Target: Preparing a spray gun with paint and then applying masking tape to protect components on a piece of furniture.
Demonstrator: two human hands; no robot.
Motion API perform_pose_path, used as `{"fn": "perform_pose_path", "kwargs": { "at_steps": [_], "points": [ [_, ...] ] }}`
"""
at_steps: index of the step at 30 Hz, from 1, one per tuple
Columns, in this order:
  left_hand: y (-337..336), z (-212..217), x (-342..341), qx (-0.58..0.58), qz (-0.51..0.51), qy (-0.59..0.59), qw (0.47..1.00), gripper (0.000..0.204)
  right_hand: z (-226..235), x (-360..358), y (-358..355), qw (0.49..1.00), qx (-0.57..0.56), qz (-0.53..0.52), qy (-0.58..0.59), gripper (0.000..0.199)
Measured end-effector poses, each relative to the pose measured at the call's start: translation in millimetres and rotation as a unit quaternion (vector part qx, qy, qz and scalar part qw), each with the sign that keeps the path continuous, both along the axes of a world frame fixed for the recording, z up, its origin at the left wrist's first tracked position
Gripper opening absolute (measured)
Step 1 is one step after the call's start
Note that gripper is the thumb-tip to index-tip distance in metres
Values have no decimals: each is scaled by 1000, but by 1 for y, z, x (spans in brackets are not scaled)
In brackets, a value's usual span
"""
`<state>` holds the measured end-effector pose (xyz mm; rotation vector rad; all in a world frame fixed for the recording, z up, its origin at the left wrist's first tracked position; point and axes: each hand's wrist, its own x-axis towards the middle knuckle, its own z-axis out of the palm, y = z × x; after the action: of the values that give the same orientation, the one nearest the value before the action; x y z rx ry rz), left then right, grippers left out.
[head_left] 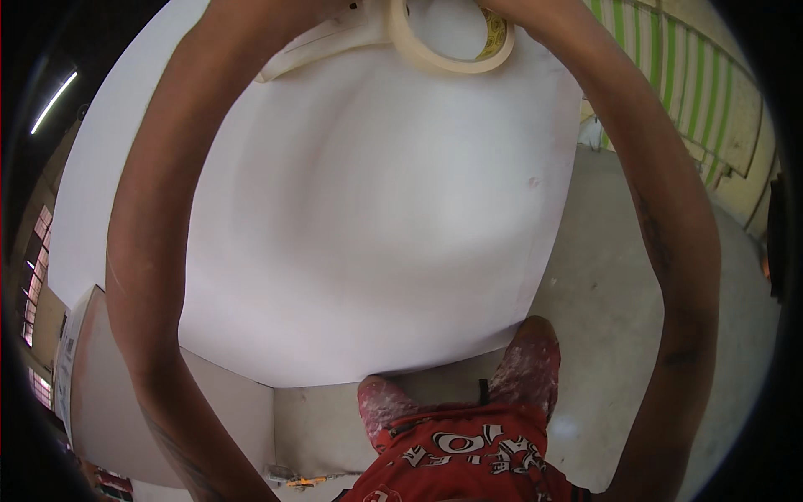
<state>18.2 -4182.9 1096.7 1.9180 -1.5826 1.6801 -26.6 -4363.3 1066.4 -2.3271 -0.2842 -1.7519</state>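
Note:
Both my arms reach up to the top edge, where my hands are mostly cut off. My right hand (506, 7) is at the upper right rim of a roll of cream masking tape (456, 64) and appears to hold it; its fingers are out of view. A loose strip of tape (339, 43) runs left from the roll. Above this strip is my left hand (322, 7), its fingers hidden beyond the edge. Behind the tape is a large, smooth white panel (376, 217), filling the space between my arms.
A second pale panel or box (222, 410) stands at the lower left. Grey floor (594, 251) runs along the right, with a green-and-white striped surface (682, 75) beyond. An orange-yellow tool (305, 481) lies near the bottom. My red clothes and dusty legs (527, 368) are close to the panel's near edge.

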Motion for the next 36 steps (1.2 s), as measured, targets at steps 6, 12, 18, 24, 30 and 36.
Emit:
{"fn": "perform_pose_path", "kwargs": {
  "at_steps": [6, 12, 18, 24, 30, 36],
  "points": [
    [6, 11, 24, 29, 19, 23, 999, 19, -6, -1, -19, 999, -17, -36, -4, 31],
    [6, 6, 3, 80, 104, -32, 991, 21, -42, -25, -34, 993, 98, 62, -11, 24],
    [8, 7, -10, 188, 98, -83, 974, 22, -83, -44, -57, 934, 278, 211, 80, 10],
    [4, 7, -17, 203, 202, -75, 955, 28, -121, -47, -80, 961, 197, 161, 109, 16],
    [19, 29, 25, 226, 63, -5, 972, 29, -126, -49, -75, 942, 238, 204, 123, 15],
    [14, 33, 28, 290, 47, -19, 956, 27, -121, -49, -72, 916, 289, 239, 138, 15]
  ]
}}
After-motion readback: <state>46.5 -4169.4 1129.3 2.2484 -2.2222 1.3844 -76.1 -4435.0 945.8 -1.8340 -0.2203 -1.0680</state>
